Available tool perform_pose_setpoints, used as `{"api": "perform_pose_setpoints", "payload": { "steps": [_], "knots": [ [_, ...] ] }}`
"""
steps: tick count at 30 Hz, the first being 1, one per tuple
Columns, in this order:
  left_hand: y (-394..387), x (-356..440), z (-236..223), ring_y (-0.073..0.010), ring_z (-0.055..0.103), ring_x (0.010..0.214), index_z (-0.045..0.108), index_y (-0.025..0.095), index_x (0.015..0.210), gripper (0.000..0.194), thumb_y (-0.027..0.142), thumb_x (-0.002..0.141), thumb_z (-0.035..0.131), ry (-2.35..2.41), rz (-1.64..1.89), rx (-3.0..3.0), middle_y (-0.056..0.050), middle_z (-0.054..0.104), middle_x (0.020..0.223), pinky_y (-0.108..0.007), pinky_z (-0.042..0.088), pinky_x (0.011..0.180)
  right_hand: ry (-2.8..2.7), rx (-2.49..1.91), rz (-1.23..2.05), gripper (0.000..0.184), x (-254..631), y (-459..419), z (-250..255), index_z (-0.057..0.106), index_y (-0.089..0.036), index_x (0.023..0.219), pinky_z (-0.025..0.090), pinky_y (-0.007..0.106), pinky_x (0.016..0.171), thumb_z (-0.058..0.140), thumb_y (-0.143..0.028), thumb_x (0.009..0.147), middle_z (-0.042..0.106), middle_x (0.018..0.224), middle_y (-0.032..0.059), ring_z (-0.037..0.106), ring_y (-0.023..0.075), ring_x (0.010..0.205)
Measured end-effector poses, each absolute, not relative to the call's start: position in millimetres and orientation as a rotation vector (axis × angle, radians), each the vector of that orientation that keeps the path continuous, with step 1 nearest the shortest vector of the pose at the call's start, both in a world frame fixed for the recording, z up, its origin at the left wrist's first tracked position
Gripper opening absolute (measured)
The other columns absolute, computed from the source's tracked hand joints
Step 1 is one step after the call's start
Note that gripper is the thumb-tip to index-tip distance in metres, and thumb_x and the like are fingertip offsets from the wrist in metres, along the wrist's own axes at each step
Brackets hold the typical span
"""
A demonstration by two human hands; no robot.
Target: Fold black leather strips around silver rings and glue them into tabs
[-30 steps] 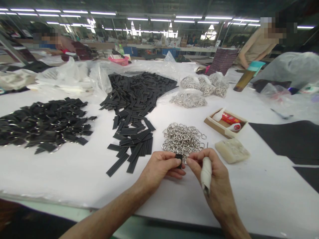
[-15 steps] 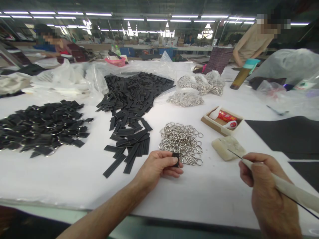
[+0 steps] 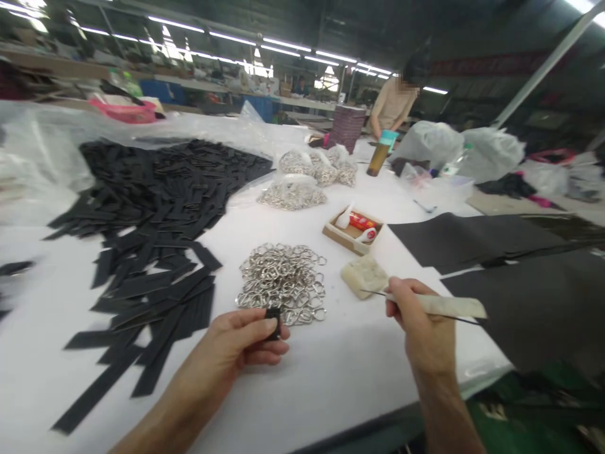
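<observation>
My left hand (image 3: pixel 250 343) pinches a short black strip piece (image 3: pixel 273 323), which looks folded, between thumb and fingers. Right behind it lies a heap of silver metal rings (image 3: pixel 283 277). Closed around a thin-tipped tool with a long pale handle (image 3: pixel 449 306) is my right hand (image 3: pixel 420 321). The tool's dark tip points left and meets the front edge of a cream-coloured block (image 3: pixel 363 277) in view; whether it touches is hard to tell. Loose black strips (image 3: pixel 155 284) spread out to the left of the rings.
Behind the block stands a small open box (image 3: pixel 350 243) with a red tube. Bags of rings (image 3: pixel 295 192) and a bottle with a blue lid (image 3: pixel 380 154) sit farther back. Dark sheets (image 3: pixel 482 239) cover the right side. A co-worker (image 3: pixel 392 107) stands at the back.
The view has turned right, so the table's things appear farther left. Both hands keep their hold. The tool's handle now lies more level, its tip at the block's front edge.
</observation>
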State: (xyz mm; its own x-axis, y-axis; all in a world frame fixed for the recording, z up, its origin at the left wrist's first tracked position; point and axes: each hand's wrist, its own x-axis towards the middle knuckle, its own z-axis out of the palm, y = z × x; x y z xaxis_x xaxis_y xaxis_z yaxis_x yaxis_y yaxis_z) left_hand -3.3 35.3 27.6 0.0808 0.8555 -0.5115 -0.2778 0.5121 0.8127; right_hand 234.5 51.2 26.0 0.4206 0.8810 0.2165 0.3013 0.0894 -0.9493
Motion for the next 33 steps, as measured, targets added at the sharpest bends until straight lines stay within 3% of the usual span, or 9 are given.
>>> {"api": "perform_pose_setpoints", "payload": {
  "steps": [8, 33],
  "knots": [
    [46.5, 21.7, 39.6, -0.0129, 0.065, 0.055, 0.072, 0.01, 0.067, 0.014, 0.021, 0.061, 0.079, 1.089, 0.845, 0.595, -0.008, 0.073, 0.07, -0.017, 0.055, 0.05, -1.054, -1.392, 0.501, 0.038, 237.3, 75.0, 20.6, 0.044, -0.019, 0.052, 0.027, 0.023, 0.045, 0.056, -0.043, 0.08, 0.036, 0.045, -0.0067, 0.033, 0.009, 0.045],
    [43.5, 25.2, 21.5, -0.0118, 0.064, 0.056, 0.073, 0.011, 0.068, 0.018, 0.027, 0.063, 0.078, 1.011, 0.816, 0.606, -0.007, 0.072, 0.072, -0.017, 0.054, 0.052, -1.125, -1.501, 0.513, 0.033, 238.2, 90.1, 15.6, 0.043, -0.02, 0.052, 0.027, 0.024, 0.047, 0.057, -0.037, 0.077, 0.037, 0.045, -0.0076, 0.033, 0.0093, 0.046]
  ]
}}
